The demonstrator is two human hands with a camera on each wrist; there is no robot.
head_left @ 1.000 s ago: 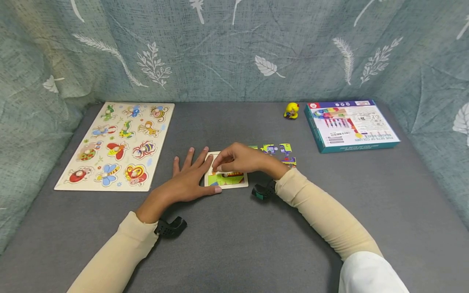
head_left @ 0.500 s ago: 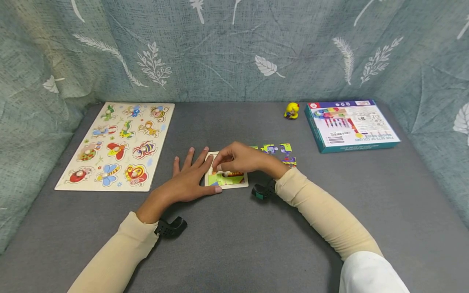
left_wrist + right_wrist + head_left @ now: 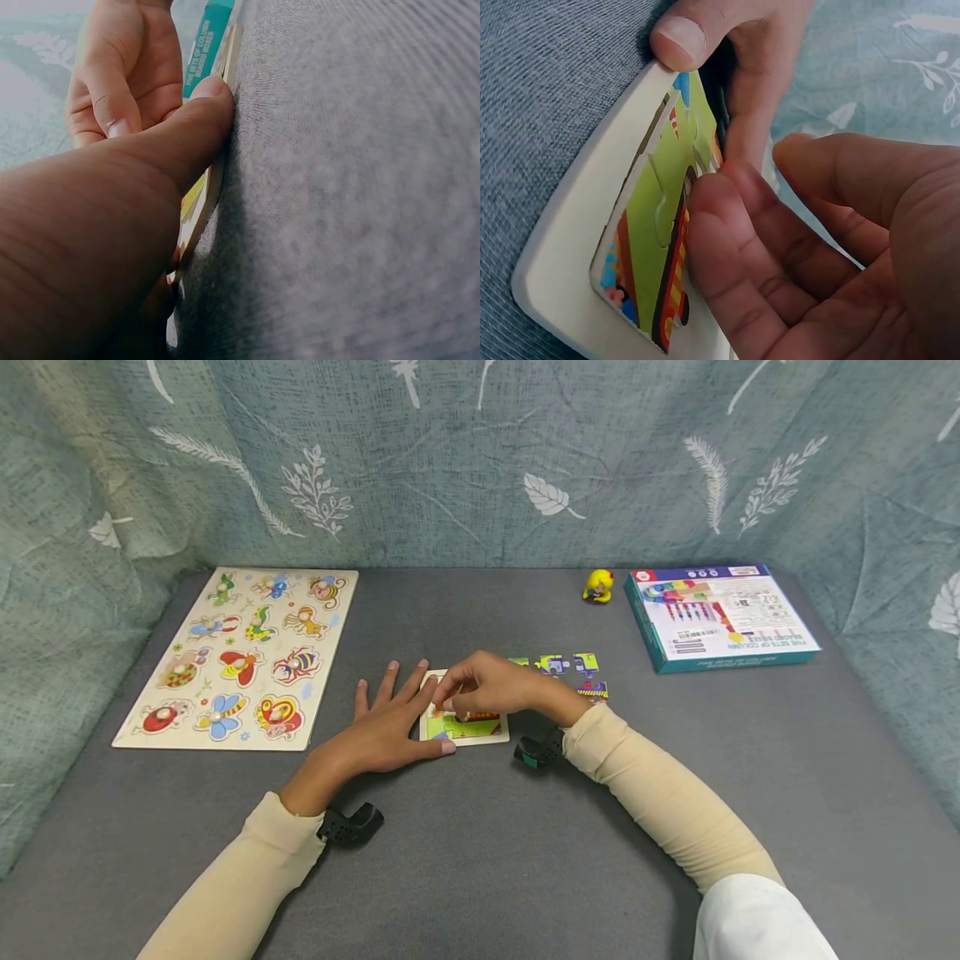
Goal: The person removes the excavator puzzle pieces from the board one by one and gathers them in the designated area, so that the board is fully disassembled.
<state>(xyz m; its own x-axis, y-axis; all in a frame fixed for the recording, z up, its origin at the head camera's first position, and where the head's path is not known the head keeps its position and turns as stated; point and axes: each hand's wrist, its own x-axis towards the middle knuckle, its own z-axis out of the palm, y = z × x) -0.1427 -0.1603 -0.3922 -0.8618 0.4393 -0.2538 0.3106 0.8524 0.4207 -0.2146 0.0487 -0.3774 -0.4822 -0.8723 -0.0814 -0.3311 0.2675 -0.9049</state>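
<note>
A small wooden jigsaw tray (image 3: 574, 225) lies under both hands, with green and orange picture pieces (image 3: 649, 214) set inside it. Some pieces sit with raised edges in the right wrist view. My left hand (image 3: 382, 735) rests at its left side with fingers spread, the thumb (image 3: 682, 41) pressing on a corner of the frame. Over the tray, my right hand (image 3: 491, 685) bends loosely, its fingertips touching the pieces near the left part. The right thumb (image 3: 799, 150) stands apart from the fingers. Part of the picture is hidden beneath the right hand.
Several loose jigsaw pieces (image 3: 553, 665) lie behind the right wrist. A large insect peg puzzle (image 3: 240, 652) is at left. A yellow toy figure (image 3: 597, 586) stands at the back, beside a teal-edged box (image 3: 720, 618). A patterned curtain (image 3: 450, 468) hangs behind the grey surface.
</note>
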